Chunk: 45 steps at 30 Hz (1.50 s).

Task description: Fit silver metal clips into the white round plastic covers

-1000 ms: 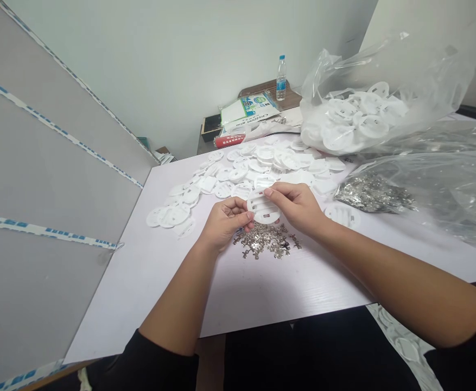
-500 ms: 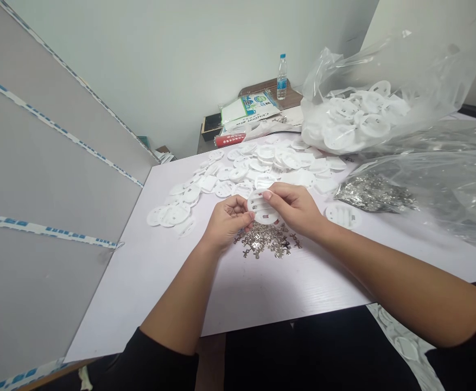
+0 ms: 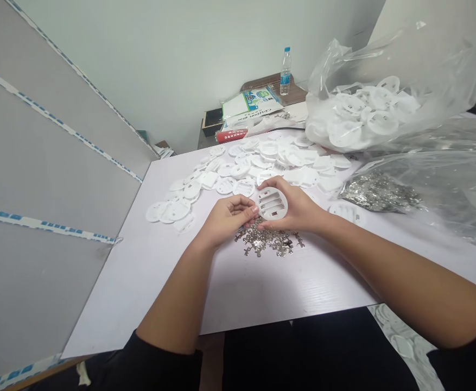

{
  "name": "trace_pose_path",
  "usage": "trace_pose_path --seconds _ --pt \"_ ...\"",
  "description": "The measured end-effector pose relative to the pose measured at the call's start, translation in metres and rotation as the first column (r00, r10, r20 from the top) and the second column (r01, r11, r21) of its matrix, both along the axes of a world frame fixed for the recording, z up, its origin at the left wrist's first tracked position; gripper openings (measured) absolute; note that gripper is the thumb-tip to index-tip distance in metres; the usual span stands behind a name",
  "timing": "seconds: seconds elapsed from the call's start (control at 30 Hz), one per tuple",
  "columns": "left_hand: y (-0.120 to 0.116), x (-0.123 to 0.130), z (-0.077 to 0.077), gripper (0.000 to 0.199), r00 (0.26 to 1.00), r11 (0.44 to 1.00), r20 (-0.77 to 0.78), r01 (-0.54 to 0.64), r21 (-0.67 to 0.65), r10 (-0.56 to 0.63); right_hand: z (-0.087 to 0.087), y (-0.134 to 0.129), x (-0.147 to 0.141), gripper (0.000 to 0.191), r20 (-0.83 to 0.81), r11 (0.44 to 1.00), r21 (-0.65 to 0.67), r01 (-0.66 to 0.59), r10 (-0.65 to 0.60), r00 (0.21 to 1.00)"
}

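Between the thumb and fingers of my right hand (image 3: 300,209), a round white plastic battery housing (image 3: 272,204) is gripped by its edges, its slotted side facing me. My left hand (image 3: 226,220) is closed in a pinch at the left rim of the housing. Anything between its fingertips is too small to make out. Directly below both hands lies a loose pile of small silvery metal clips (image 3: 270,241), partly covered by the fingers. Behind the hands spreads a heap of similar white plastic housings (image 3: 243,163).
A clear bag of white housings (image 3: 363,117) stands at the back right, with a bag of metal pieces (image 3: 378,193) before it. A water bottle (image 3: 285,73) and a red packet (image 3: 232,135) are at the back. A grey partition (image 3: 50,179) borders the left side.
The housing has turned so its grooves show more fully. My right hand has shifted from pinching its top to spanning its right side, while my left hand remains near its left rim.
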<state>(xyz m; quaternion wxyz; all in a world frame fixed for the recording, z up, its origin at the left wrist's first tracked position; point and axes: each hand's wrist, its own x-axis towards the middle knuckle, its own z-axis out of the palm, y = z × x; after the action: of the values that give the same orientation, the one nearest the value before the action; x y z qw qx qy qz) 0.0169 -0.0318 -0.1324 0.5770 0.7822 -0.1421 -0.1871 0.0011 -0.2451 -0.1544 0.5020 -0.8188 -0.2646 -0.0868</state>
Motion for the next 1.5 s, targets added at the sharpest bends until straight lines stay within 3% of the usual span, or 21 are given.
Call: trace_pose_path --seconds 0.1,0.2,0.4,0.57,0.73,0.87,1.03,1.2,1.37,1.5 --pt "0.008 0.005 0.001 0.018 0.956 0.942 0.292 -0.1 0.322 0.002 0.0 -0.004 0.002 0.063 0.0 0.987 -0.159 0.029 -0.029 1.0" --pt "0.012 0.007 -0.002 0.014 0.912 0.829 0.383 -0.098 0.551 -0.146 0.003 -0.007 0.003 0.064 -0.046 0.948 -0.316 0.047 -0.065 0.997" --pt "0.01 0.004 -0.006 0.013 0.9 0.721 0.347 -0.056 0.691 -0.263 0.004 -0.016 0.006 0.055 0.006 0.901 -0.427 0.07 -0.075 0.997" --pt "0.008 0.002 -0.002 0.014 0.891 0.667 0.361 -0.093 0.739 -0.276 0.002 -0.024 0.01 0.068 0.052 0.915 -0.397 0.074 -0.058 0.997" --pt "0.011 0.001 0.003 0.011 0.927 0.687 0.322 -0.106 0.719 -0.194 0.005 -0.016 0.007 0.056 0.078 0.892 -0.44 0.107 -0.08 0.994" --pt "0.015 0.0 0.004 0.008 0.94 0.731 0.311 -0.116 0.673 -0.137 0.003 -0.006 0.005 0.065 0.1 0.863 -0.487 0.132 -0.095 0.99" --pt "0.015 0.0 0.001 0.015 0.913 0.771 0.362 -0.092 0.63 -0.187 0.001 -0.003 0.004 0.067 0.099 0.85 -0.514 0.117 -0.076 0.992" --pt "0.013 0.0 0.004 0.016 0.906 0.734 0.381 -0.132 0.666 -0.183 -0.002 -0.003 0.006 0.076 0.106 0.836 -0.535 0.123 -0.078 0.991" --pt "0.01 0.0 0.001 0.02 0.873 0.776 0.429 -0.099 0.623 -0.233 -0.006 -0.001 0.009 0.081 0.11 0.824 -0.552 0.13 -0.082 0.991" --pt "0.006 -0.003 -0.002 0.025 0.864 0.756 0.409 -0.051 0.652 -0.294 -0.008 0.0 0.01 0.077 0.109 0.827 -0.55 0.117 -0.068 0.992"
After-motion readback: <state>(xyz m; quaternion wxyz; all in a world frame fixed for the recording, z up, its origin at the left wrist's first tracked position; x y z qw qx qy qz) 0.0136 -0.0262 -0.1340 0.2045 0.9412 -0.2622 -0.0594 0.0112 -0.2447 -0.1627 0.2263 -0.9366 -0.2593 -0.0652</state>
